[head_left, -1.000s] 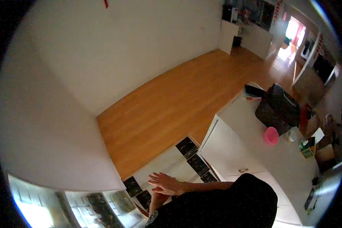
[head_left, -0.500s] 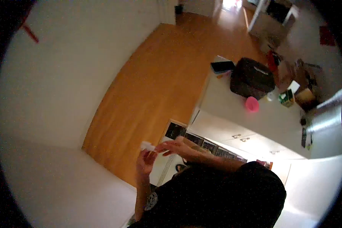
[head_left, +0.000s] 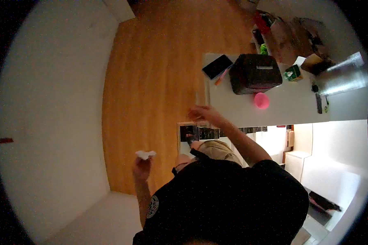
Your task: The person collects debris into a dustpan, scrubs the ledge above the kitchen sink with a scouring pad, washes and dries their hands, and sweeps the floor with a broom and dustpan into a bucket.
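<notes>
My left hand is raised on the left side and closed on a crumpled white tissue, which sticks up above the fingers. Away to the right, my right hand is stretched out near the left edge of the white counter. Its fingers look loosely spread, somewhat blurred, with nothing seen in them. On the counter are a black bag, a pink bowl, a dark tablet-like object and a green tissue box.
Wooden floor runs up the middle, beside a pale wall on the left. Cardboard and red items lie beyond the counter. White cabinets stand at the lower right. My feet show below the counter.
My hands were together, then moved apart; my left hand now has the tissue to itself and my right hand is farther up and right. The view has turned toward the counter.
</notes>
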The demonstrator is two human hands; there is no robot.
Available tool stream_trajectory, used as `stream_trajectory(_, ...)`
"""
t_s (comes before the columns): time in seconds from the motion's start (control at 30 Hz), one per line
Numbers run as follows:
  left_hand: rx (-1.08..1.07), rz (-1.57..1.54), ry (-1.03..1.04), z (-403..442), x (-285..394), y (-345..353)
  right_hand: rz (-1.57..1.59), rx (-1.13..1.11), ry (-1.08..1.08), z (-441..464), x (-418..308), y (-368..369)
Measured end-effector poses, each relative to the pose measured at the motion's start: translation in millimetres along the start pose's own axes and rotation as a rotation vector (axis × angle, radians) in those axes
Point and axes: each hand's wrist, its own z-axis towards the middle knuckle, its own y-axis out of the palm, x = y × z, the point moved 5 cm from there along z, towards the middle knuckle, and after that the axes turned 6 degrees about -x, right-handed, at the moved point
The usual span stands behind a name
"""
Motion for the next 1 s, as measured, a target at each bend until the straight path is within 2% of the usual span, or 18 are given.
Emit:
stream_trajectory(0.03,0.066,0.039,-0.014,-11,19,-11,-0.068,0.180,0.071,-4,-8,-27)
stream_trajectory(0.07,-0.051,-0.023,-0.041,-6,32,-7,-0.131,0.381,0.133,-8,-17,-50)
stream_trajectory(0.13,-0.130,-0.076,-0.060,1,67,-41,0.189,0.680,0.038,-9,-31,-67)
stream_trajectory(0.17,-0.083,-0.061,-0.037,0,81,-78,0.353,0.819,-0.020,-17,-34,-76)
stream_trajectory(0.2,-0.188,-0.239,-0.243,2,84,-77,0.656,0.869,-0.138,-18,-31,-82)
stream_trajectory(0.27,-0.266,-0.381,-0.463,31,87,-78,0.930,0.951,-0.289,-27,-28,-105)
stream_trajectory(0.3,-0.242,-0.346,-0.474,50,94,-76,1.069,0.979,-0.362,-24,-25,-115)
stream_trajectory(0.4,-0.145,-0.232,-0.489,84,128,-67,1.255,0.874,-0.545,-17,-12,-143)
stream_trajectory(0.47,0.045,-0.110,-0.435,106,162,-55,1.306,0.938,-0.607,-13,-6,-149)
stream_trajectory(0.5,0.062,-0.073,-0.438,124,181,-58,1.323,0.967,-0.640,-13,-5,-155)
stream_trajectory(0.53,0.062,-0.041,-0.450,143,204,-69,1.361,0.868,-0.726,-12,-4,-158)
stream_trajectory(0.63,-0.143,-0.007,-0.541,217,264,-109,1.286,1.224,-0.879,-17,-11,-153)
stream_trajectory(0.67,0.158,0.248,-0.428,219,277,-49,1.274,1.108,-0.935,-19,-18,-152)
stream_trajectory(0.77,-0.250,0.333,-0.470,277,290,-1,1.207,1.228,-0.952,-25,-17,-150)
stream_trajectory(0.8,-0.033,0.415,-0.353,288,289,16,1.147,1.256,-0.927,-30,-21,-137)
stream_trajectory(0.9,0.018,0.405,-0.417,318,276,29,0.984,1.315,-0.829,-52,-40,-99)
stream_trajectory(1.0,-0.208,0.477,-0.515,350,250,39,0.839,1.403,-0.727,-88,-43,-82)
